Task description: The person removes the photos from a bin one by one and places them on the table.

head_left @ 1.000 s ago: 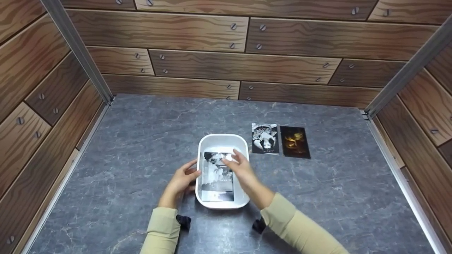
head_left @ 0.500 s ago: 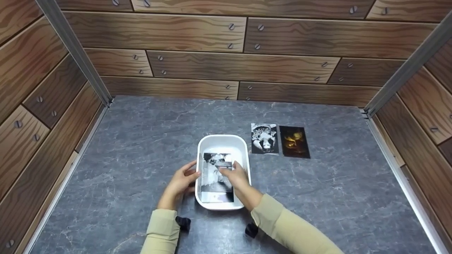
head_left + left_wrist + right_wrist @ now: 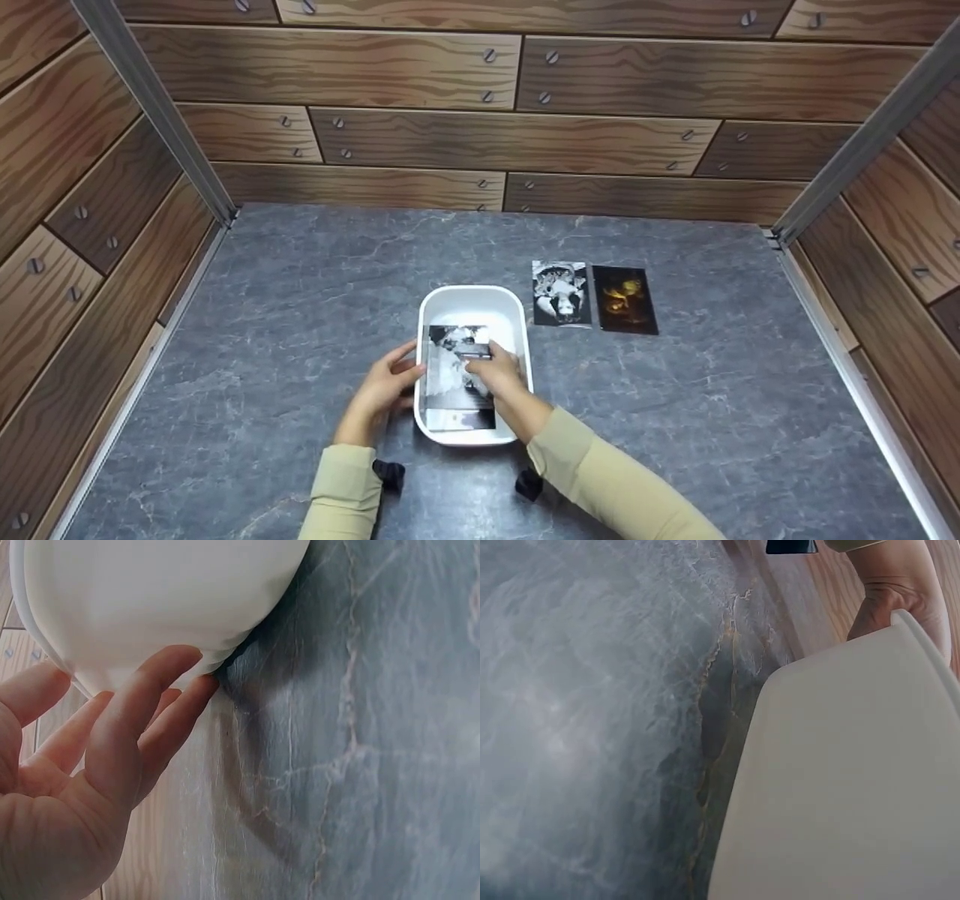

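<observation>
Across the grey marbled worktop, walled on three sides by wood-grain panels, a white plastic tub sits a little toward the near edge, roughly midway between the left and right sides. Inside it a black-and-white photo print lies lengthwise, leaning from the tub's floor toward its near wall. Two more prints lie flat on the worktop to the right of the tub, toward the far right corner: a black-and-white one just beside the tub and a dark orange-toned one touching its right edge. The left hand steadies the tub from outside, its fingers nearly straight and pressed against the left wall, gripping nothing. The right hand reaches into the tub with fingers bent down onto the print; whether it pinches an edge or only presses on it cannot be told. By my reading, the step in hand is taking the print out of the tub, or settling it in. The next move would call for a clean pinch on one edge while the left hand keeps the light tub from sliding.
</observation>
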Demonstrator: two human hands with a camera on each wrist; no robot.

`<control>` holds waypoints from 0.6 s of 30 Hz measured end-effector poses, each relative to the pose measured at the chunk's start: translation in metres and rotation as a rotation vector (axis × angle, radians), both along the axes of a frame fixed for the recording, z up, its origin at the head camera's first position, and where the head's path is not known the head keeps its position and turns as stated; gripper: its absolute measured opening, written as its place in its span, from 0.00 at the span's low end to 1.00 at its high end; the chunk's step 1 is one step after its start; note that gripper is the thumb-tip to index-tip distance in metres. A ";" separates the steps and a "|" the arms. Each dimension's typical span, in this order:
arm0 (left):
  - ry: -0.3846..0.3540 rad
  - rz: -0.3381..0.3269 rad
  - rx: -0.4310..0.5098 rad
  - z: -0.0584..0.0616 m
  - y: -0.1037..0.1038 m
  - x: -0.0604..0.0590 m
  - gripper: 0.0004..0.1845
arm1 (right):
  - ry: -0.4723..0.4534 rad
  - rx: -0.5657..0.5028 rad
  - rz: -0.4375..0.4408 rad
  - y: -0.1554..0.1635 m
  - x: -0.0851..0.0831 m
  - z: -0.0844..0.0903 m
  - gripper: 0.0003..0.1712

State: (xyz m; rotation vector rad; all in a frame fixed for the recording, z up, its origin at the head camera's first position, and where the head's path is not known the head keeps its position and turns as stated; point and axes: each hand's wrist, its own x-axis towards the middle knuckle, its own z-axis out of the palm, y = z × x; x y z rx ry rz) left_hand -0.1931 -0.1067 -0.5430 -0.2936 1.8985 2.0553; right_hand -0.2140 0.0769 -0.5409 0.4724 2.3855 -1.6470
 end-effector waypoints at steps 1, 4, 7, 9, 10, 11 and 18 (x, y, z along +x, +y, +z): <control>0.001 0.000 -0.001 0.000 0.000 0.000 0.29 | -0.001 -0.012 -0.007 0.000 0.000 -0.001 0.45; 0.008 -0.002 -0.010 -0.001 0.000 0.000 0.29 | -0.002 -0.083 -0.028 0.002 0.001 -0.002 0.46; 0.006 -0.006 -0.028 -0.001 0.001 0.000 0.29 | 0.023 -0.141 -0.033 0.003 0.003 -0.004 0.46; 0.005 -0.002 -0.037 -0.001 0.001 0.000 0.29 | 0.047 -0.172 -0.029 0.004 0.003 -0.004 0.45; 0.005 -0.001 -0.038 -0.001 0.001 0.000 0.29 | 0.059 -0.179 -0.025 0.005 0.004 -0.004 0.45; 0.005 0.002 -0.040 -0.001 0.001 -0.001 0.29 | 0.070 -0.187 -0.022 0.005 0.005 -0.004 0.45; 0.004 0.014 -0.018 -0.001 0.001 0.000 0.29 | 0.073 -0.241 0.005 0.007 0.008 -0.003 0.48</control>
